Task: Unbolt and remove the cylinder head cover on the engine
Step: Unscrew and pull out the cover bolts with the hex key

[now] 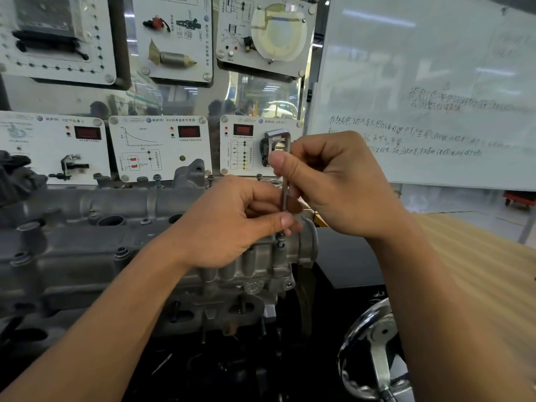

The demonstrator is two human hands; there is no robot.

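Training panels [159, 146]: white boards with diagrams and red displays, standing behind the engine at left and centre.
Cylinder head cover [87, 236]: grey cast metal, lying across the left and centre of the view on top of the engine, in place.
Far-edge bolts [157, 178]: several stand raised along the cover's back edge.
Left hand [232, 224]: over the cover's right end, thumb and curled fingers pinching the lower shaft of the hex key.
Hex key [284, 192]: L-shaped, long leg upright, short leg at the top pointing left.
Bolt [280, 240]: upright at the cover's right end, directly under the key; the key's tip is hidden behind the left thumb, so it is probably seated in the bolt head.
Right hand [333, 184]: higher up, thumb and forefinger clamped on the upper shaft just below the bend.
Handwheel [380, 364]: shiny metal, low and right of the engine.
Whiteboard [435, 68]: upper right, with handwriting.
Wooden tabletop [478, 256]: far right, beneath the whiteboard.
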